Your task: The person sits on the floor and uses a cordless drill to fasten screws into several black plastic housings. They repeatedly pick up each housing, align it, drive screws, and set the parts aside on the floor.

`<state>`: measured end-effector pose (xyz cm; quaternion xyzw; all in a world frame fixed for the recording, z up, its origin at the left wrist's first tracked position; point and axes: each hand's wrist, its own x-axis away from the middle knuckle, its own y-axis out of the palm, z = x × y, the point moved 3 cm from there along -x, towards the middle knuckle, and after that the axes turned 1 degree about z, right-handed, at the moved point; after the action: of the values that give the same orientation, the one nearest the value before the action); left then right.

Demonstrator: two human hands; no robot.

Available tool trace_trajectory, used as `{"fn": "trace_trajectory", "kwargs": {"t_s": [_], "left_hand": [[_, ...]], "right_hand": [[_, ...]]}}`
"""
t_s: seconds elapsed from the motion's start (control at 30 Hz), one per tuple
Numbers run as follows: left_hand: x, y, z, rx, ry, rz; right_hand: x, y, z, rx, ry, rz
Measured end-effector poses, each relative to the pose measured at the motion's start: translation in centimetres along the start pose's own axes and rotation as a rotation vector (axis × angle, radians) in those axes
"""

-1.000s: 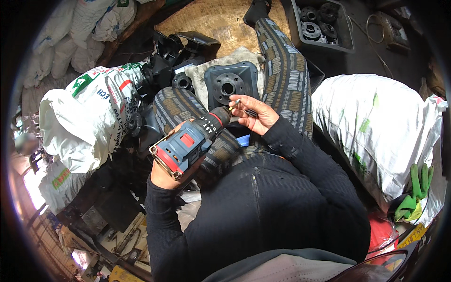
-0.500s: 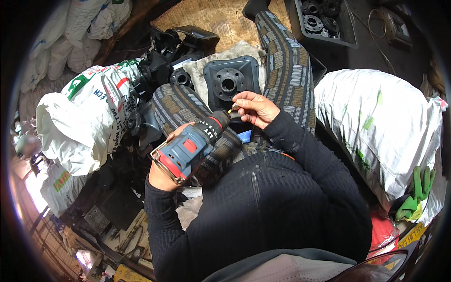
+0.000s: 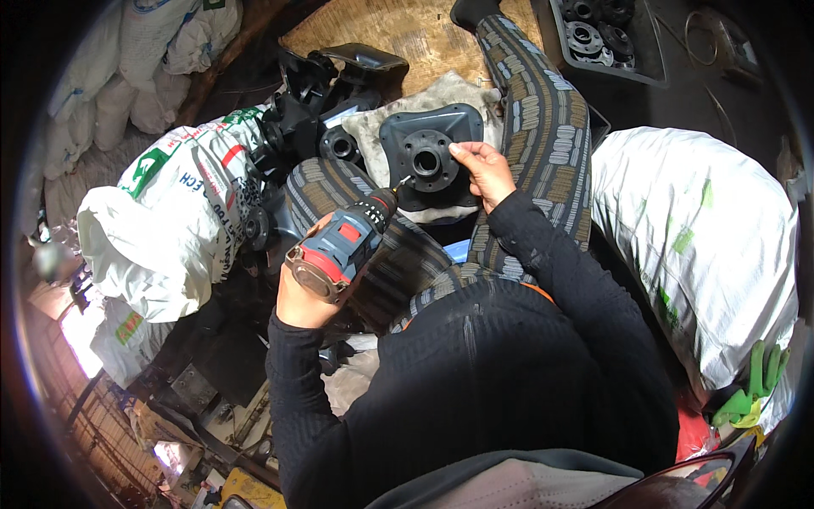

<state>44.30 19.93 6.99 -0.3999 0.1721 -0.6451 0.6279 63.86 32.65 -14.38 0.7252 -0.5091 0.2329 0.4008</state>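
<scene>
The black part [image 3: 431,179] with a round face and a square base lies on a pale cloth [image 3: 363,125] between the person's legs [image 3: 543,127]. The left hand [image 3: 305,299] is wrapped around a blue and red drill [image 3: 343,246], whose tip is at the left edge of the round face. The right hand's [image 3: 487,174] fingertips touch the right rim, but I cannot tell if they pinch it.

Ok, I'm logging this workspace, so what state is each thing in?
Flanged part: lying on pale cloth, flange facing up.
Drill: gripped in the left hand, tip at the flange's lower left; running or not, cannot tell.
Right hand: fingers at the flange's right edge.
Grey bin: open, holding round parts.
White sack at right: bulging.
Green glove: unworn, beside the sack.
</scene>
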Motion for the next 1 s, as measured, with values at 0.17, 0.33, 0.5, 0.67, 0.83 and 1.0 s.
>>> {"fn": "trace_trajectory", "kwargs": {"t_s": [0.17,0.33,0.5,0.67,0.83,1.0], "left_hand": [[-2.4,-0.8,-0.3,-0.116,0.072,0.038],[-4.2,-0.7,-0.8,-0.133,0.036,0.018],[-5.6,-1.0,-1.0,-0.117,0.01,-0.059],[-6.6,-1.7,-0.7,-0.133,-0.061,-0.131],[-7.8,-2.0,-0.1,-0.226,-0.082,-0.2],[-10.3,-3.0,-0.3,-0.105,-0.146,-0.258]], "right_hand": [[-0.9,1.1,0.4,0.096,-0.021,-0.039],[-1.5,0.8,0.8,0.132,-0.06,-0.054],[-1.4,0.5,0.8,0.107,-0.089,-0.059],[-1.2,0.4,0.8,0.12,-0.09,-0.111],[-1.2,0.6,0.8,0.075,-0.104,-0.065],[-1.0,1.1,-0.3,0.056,-0.106,-0.07]]}}
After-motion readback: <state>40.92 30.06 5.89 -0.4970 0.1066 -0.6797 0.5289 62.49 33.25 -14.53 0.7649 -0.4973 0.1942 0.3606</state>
